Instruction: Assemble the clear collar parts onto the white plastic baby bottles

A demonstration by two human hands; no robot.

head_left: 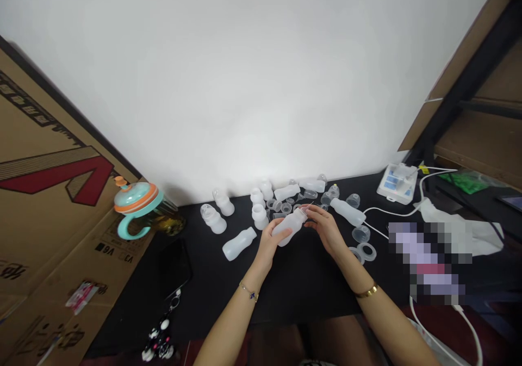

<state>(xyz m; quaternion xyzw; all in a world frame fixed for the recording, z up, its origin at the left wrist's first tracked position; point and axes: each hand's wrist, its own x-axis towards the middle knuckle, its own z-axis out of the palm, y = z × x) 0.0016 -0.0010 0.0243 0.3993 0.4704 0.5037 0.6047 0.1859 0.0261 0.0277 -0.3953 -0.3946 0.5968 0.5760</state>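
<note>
My left hand [271, 241] is wrapped round a milky white baby bottle [287, 230], which tilts with its open neck up and to the right. At that neck, my right hand [324, 228] has its fingers pinched together. A thin pale thing shows at its fingertips, too small to make out. Left of the hands, another white bottle body [239, 244] lies on its side. Two bottles with clear domed caps, a bottle [213, 218] and a bottle [223, 202], stand farther left. Behind my hands are several more bottles, clear rings and caps.
A black table [228, 295] carries a teal-lidded jug [149, 208] and a phone [175, 268] at the left. To the right lie a white bottle [347, 212], clear rings [367, 252], a white case [397, 183], cables and white cloth [460, 227]. A cardboard box [49, 203] borders the left.
</note>
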